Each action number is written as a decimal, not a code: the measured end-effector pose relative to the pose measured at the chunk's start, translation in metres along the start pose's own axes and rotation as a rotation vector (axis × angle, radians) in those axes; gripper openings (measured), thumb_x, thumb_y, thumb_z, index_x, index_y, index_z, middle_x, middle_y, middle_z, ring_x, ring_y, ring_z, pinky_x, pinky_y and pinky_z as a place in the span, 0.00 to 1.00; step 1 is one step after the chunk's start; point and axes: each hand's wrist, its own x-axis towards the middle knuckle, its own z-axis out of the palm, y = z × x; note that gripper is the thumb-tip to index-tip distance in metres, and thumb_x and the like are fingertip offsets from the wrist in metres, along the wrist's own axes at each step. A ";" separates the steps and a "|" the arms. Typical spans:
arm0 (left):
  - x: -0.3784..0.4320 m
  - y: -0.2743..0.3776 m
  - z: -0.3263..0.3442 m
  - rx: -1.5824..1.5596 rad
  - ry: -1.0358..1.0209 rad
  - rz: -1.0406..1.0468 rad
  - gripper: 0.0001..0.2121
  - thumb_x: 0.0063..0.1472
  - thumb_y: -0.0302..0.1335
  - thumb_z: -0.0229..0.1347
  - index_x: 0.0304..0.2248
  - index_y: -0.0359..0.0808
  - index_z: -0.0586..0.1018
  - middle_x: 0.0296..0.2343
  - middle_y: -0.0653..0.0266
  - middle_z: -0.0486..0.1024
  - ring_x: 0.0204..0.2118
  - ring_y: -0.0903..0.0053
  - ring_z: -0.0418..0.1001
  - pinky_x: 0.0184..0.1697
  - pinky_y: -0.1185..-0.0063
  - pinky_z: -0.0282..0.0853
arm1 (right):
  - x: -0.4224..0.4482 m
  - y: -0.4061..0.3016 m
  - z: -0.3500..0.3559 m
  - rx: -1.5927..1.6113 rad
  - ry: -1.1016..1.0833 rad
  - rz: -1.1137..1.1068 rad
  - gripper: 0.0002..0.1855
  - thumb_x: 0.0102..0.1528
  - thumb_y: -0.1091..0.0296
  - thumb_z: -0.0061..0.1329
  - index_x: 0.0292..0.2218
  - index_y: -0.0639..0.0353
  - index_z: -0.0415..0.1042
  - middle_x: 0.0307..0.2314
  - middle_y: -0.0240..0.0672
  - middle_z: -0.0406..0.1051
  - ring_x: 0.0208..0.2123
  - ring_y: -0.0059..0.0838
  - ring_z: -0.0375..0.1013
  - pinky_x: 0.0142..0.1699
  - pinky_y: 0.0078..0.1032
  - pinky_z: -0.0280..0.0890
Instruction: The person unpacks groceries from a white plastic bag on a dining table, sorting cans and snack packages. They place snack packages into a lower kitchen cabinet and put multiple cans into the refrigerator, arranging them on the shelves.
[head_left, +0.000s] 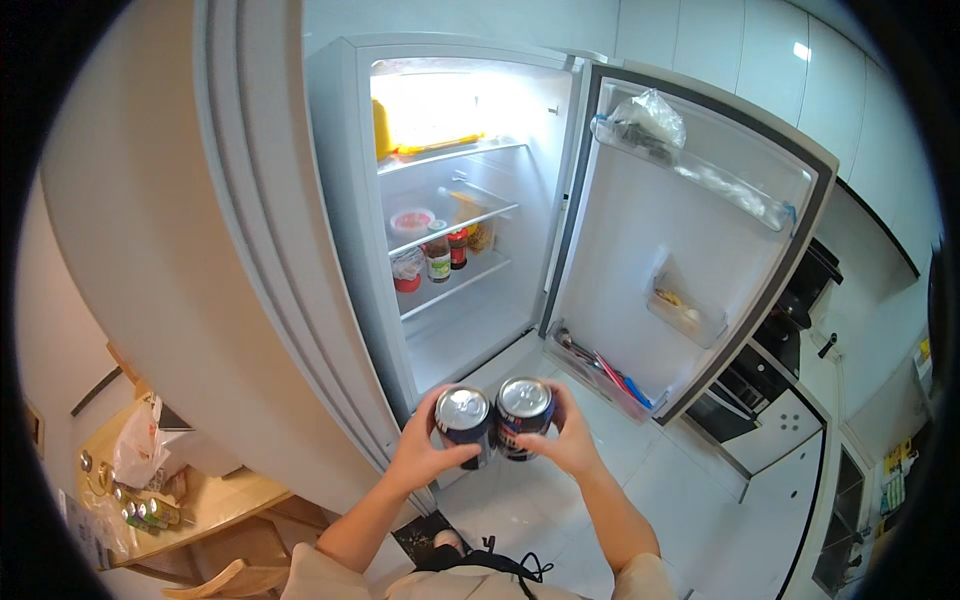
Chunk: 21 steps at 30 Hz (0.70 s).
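Observation:
Before me a white refrigerator (339, 150) stands with its door (622, 217) swung out to the right. My left hand (420, 450) grips one dark beverage can (463, 427), its silver top facing up. Another dark can (517, 424) is in my right hand (566, 442). Both cans are upright, side by side, in front of the fridge's lower opening. On the lower glass shelf (457, 289) stand a glass jar (438, 259) with a green and white label, a red-and-dark jar (457, 247) and a plastic-wrapped item (407, 264). A round tub with a pink lid (412, 221) is near the jars.
Door bins hold a plastic bag (649, 116), small food items (679, 304) and long packets (615, 375). At left, a wooden table (225, 504) carries several cans (150, 512) and a plastic bag (137, 446), with a wooden chair (240, 577) beside it. Kitchen cabinets (780, 476) line the right.

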 end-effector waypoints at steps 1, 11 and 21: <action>0.017 -0.001 0.005 0.014 0.018 0.012 0.37 0.38 0.26 0.65 0.49 0.35 0.60 0.44 0.61 0.64 0.50 0.74 0.60 0.53 0.77 0.53 | 0.012 0.001 -0.007 0.000 0.031 -0.003 0.39 0.35 0.65 0.63 0.47 0.59 0.57 0.42 0.36 0.63 0.47 0.29 0.62 0.53 0.27 0.54; 0.175 -0.009 -0.005 0.067 0.308 0.254 0.35 0.41 0.25 0.63 0.49 0.31 0.58 0.43 0.58 0.65 0.46 0.74 0.63 0.50 0.78 0.57 | 0.189 0.032 -0.037 0.032 0.031 -0.115 0.35 0.37 0.67 0.60 0.46 0.59 0.57 0.39 0.35 0.65 0.42 0.26 0.64 0.48 0.25 0.58; 0.284 -0.028 -0.050 0.212 0.661 0.294 0.33 0.42 0.24 0.62 0.48 0.30 0.60 0.43 0.57 0.65 0.46 0.73 0.64 0.49 0.77 0.59 | 0.352 0.060 -0.014 0.180 -0.150 -0.187 0.33 0.39 0.70 0.59 0.46 0.62 0.57 0.36 0.37 0.66 0.38 0.25 0.67 0.42 0.22 0.63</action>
